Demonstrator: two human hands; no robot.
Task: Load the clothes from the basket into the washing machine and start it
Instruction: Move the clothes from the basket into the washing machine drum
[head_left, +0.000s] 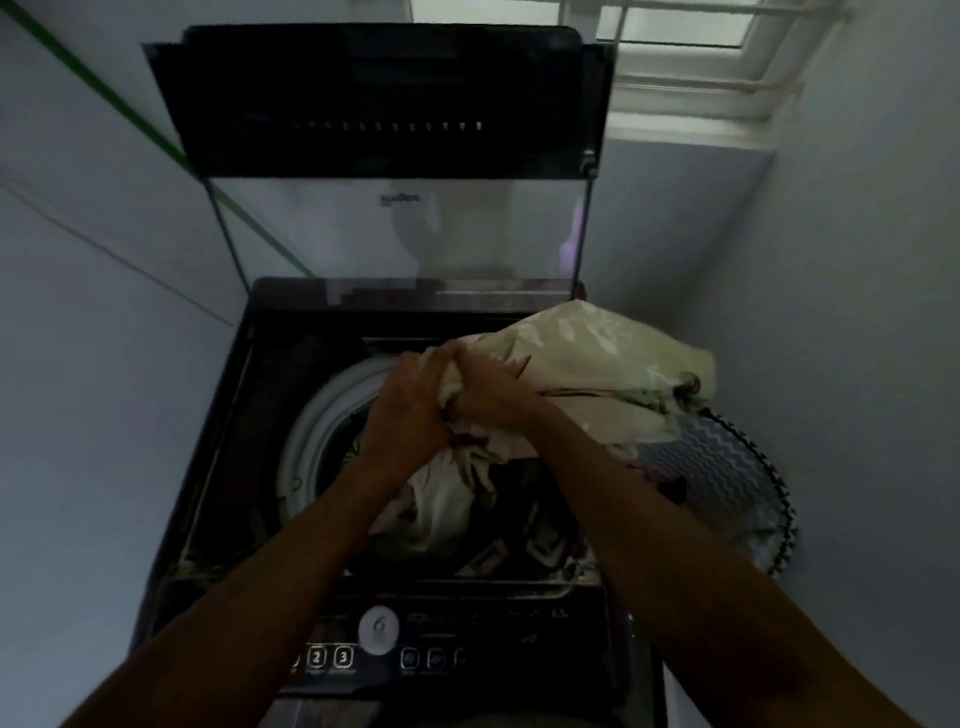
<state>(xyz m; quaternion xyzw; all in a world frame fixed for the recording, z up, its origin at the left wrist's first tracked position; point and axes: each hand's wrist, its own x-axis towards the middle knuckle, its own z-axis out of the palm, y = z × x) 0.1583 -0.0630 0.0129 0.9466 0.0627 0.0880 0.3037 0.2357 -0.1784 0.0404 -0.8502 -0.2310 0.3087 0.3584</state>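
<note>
A dark top-loading washing machine (218, 467) stands below me with its lid (384, 104) raised. A large cream cloth (597, 353) bunches over the right side of the white-rimmed drum (311, 415) and trails down into it. My left hand (410, 405) and my right hand (493, 395) both grip the cloth at its gathered middle, above the drum opening. More crumpled clothes (447, 499) lie inside the drum. The laundry basket (737, 467), with a zigzag pattern, sits to the right of the machine, partly under the cloth.
The control panel (431, 657), with a round dial (379, 629) and numbered buttons, runs along the machine's near edge. Pale walls close in on both sides. A window (691, 31) is at the upper right. A green line (104, 93) crosses the left wall.
</note>
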